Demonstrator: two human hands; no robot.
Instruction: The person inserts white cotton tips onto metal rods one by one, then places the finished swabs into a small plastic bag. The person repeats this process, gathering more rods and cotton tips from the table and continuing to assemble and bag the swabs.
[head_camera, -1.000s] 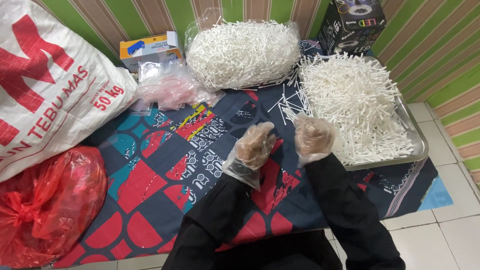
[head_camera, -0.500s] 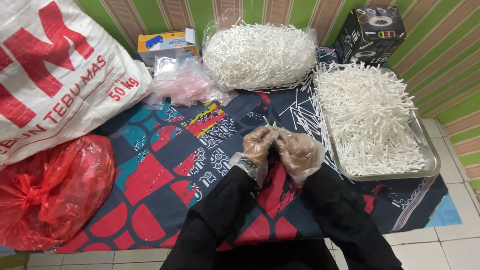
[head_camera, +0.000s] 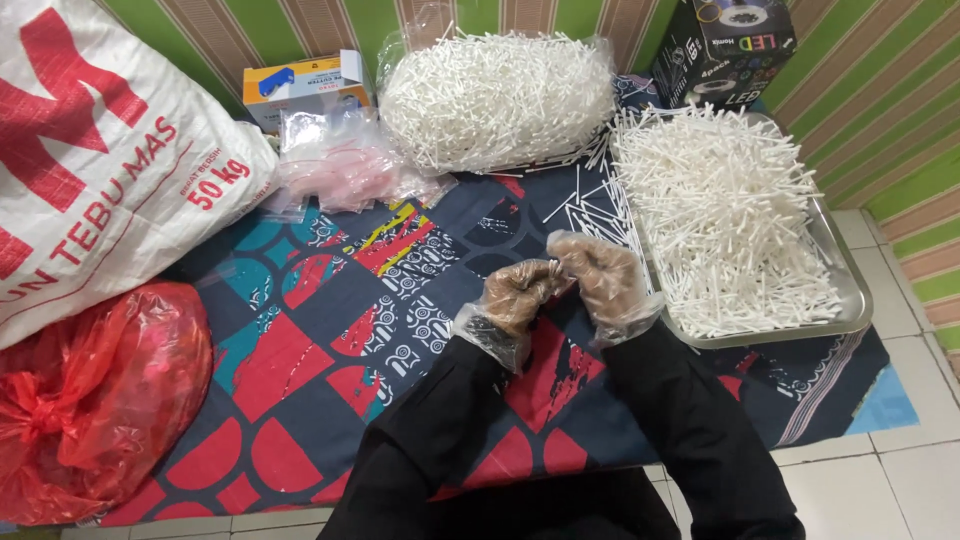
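Both my hands wear thin clear plastic gloves and meet over the patterned cloth (head_camera: 330, 340). My left hand (head_camera: 512, 297) is curled, with its fingertips against those of my right hand (head_camera: 603, 278), which bends in towards it. No object shows between the fingers. Black sleeves cover both arms. Just right of my right hand stands a metal tray (head_camera: 850, 300) heaped with thin white sticks (head_camera: 720, 210). A few loose white sticks (head_camera: 580, 205) lie on the cloth beyond my hands.
A clear bag full of white sticks (head_camera: 495, 95) lies at the back, with pinkish plastic bags (head_camera: 345, 170) and a blue and orange box (head_camera: 300, 85) to its left. A big white sack (head_camera: 100, 170), a red plastic bag (head_camera: 90, 400) and a black box (head_camera: 725, 45) surround the cloth.
My hands were a little apart a second ago; they have come together at the fingertips. The view has shifted so the tray sits further right.
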